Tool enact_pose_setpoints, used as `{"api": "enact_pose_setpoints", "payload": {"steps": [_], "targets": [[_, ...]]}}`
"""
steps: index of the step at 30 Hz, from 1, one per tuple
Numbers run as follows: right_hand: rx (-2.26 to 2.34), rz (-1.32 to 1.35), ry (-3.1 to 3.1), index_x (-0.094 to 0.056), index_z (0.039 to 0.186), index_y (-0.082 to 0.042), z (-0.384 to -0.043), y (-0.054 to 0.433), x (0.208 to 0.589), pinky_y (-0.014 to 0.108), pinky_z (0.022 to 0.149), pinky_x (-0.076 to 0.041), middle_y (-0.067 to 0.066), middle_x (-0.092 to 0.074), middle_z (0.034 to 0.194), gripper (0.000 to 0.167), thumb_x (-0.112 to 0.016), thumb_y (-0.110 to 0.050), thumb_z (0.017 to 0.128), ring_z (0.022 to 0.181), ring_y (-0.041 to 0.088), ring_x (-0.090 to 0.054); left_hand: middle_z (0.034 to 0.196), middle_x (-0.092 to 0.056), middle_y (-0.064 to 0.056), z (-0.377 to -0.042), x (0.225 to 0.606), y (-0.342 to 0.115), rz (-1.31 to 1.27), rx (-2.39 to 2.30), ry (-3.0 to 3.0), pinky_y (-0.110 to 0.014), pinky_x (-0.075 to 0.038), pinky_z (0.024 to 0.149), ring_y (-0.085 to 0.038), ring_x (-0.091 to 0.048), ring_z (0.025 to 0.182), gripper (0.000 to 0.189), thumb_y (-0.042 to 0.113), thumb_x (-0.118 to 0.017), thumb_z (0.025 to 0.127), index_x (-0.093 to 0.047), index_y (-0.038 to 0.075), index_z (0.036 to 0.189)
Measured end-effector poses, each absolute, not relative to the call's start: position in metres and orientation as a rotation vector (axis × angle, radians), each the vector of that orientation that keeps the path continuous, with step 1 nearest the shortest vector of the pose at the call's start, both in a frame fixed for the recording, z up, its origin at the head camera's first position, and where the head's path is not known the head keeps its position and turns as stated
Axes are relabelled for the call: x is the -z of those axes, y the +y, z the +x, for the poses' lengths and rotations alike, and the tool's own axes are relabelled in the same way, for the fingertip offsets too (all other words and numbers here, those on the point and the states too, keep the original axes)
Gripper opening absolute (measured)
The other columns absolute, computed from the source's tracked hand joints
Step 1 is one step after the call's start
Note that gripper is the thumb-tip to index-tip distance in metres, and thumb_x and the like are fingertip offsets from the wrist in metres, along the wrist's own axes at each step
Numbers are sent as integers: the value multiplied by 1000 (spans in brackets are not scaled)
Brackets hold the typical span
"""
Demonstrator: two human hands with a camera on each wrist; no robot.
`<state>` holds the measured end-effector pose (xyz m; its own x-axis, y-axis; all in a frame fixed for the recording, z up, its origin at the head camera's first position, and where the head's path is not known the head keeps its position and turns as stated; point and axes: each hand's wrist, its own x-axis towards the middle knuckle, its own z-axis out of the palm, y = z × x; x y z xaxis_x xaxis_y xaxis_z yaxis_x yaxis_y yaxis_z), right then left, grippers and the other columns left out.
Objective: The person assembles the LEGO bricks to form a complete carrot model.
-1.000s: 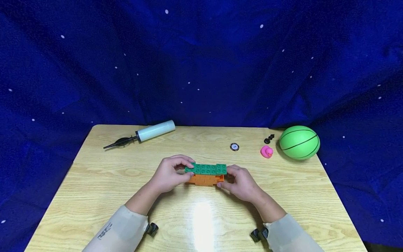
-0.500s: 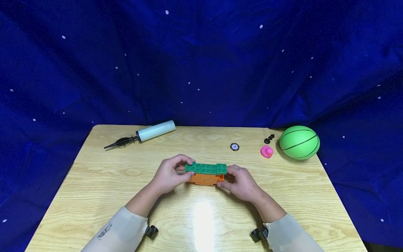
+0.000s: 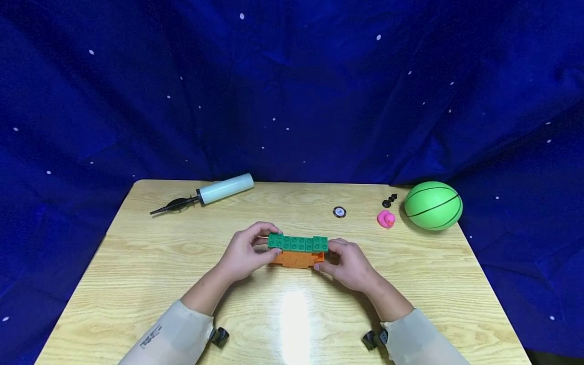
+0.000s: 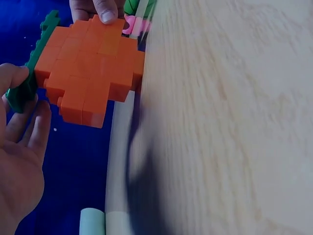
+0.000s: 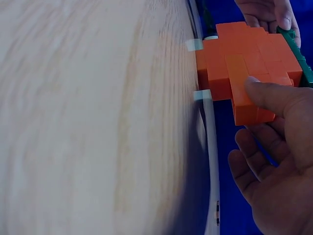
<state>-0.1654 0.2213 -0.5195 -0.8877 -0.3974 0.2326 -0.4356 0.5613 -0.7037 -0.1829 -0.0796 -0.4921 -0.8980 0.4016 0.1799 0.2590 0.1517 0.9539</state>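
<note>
A stepped build of orange toy building bricks (image 4: 85, 61) stands upright on the table. Along its top runs a row of green toy building bricks (image 3: 298, 244) with studs facing up. My left hand (image 3: 246, 255) grips the left end of the green row; its thumb (image 4: 18, 76) presses the near side and its fingers lie behind. At the other end my right hand (image 3: 351, 266) holds the orange build, its thumb (image 5: 266, 94) flat on the near face. Some of the right fingertips are hidden behind the bricks.
A hand pump (image 3: 225, 189) lies at the back left of the table (image 3: 159, 263). Towards the back right are a poker chip (image 3: 339, 212), a black chess-like piece (image 3: 390, 201), a pink rubber duck (image 3: 386, 219) and a green ball (image 3: 433, 206). A blue curtain (image 3: 292, 91) hangs behind.
The left fingers have slid back from the top of the green row. Its left-end brick, partly covered before, now shows its studs. The right hand has stayed in place.
</note>
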Motion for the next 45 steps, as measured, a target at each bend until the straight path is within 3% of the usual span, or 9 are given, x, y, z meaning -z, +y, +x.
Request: {"api": "enact_pose_setpoints", "payload": {"steps": [8, 16, 23, 32, 37, 41, 45], "targets": [[-1239, 717, -2758, -59, 82, -20, -166, 223, 521, 25, 60, -35, 14, -55, 78, 28, -87, -20, 86, 69, 20, -46, 125, -66, -8, -180, 501, -86, 617, -1775, 2329, -55, -57, 93, -31, -68, 109, 59, 8, -86, 85, -62, 15, 138], [-1271, 750, -2714, -59, 81, -18, -165, 222, 522, 25, 57, -35, 14, -54, 75, 29, -88, -18, 85, 67, 19, -45, 125, -68, -6, -180, 519, -88, 586, -1639, 2444, -44, -55, 98, -26, -67, 111, 59, 10, -87, 85, -62, 12, 138], [-1299, 742, -2723, -54, 75, -6, -165, 221, 522, 25, 58, -35, 14, -53, 75, 38, -89, -18, 84, 67, 18, -44, 120, -70, -2, -183, 525, -88, 584, -1550, 2488, -37, -56, 95, -19, -66, 109, 47, 9, -85, 86, -69, 12, 129], [-1375, 697, -2740, -58, 77, -15, -166, 222, 522, 24, 56, -42, 3, -57, 76, 31, -88, -18, 85, 66, 16, -50, 122, -69, -5, -184, 524, -88, 544, -1512, 2486, -35, -57, 92, -21, -69, 106, 48, 14, -85, 87, -68, 12, 132], [-1515, 653, -2751, -73, 98, -11, -165, 221, 519, 26, 68, -58, 1, -71, 93, 16, -85, -15, 88, 80, 14, -68, 123, -68, -10, -183, 524, -88, 509, -1561, 2434, -33, -58, 90, -24, -69, 107, 52, 15, -84, 89, -64, 5, 136], [-1603, 596, -2760, -72, 112, -8, -164, 222, 518, 27, 77, -61, 8, -73, 104, 26, -83, -12, 89, 91, 19, -73, 125, -66, -14, -183, 526, -87, 483, -1628, 2366, -30, -58, 89, -26, -68, 108, 54, 12, -82, 90, -61, 0, 138], [-1631, 539, -2759, -67, 122, -3, -165, 222, 519, 26, 82, -60, 12, -73, 110, 38, -83, -10, 89, 97, 21, -73, 122, -67, -11, -185, 526, -86, 490, -1687, 2321, -28, -58, 88, -25, -67, 108, 47, 10, -82, 90, -64, 2, 133]]}}
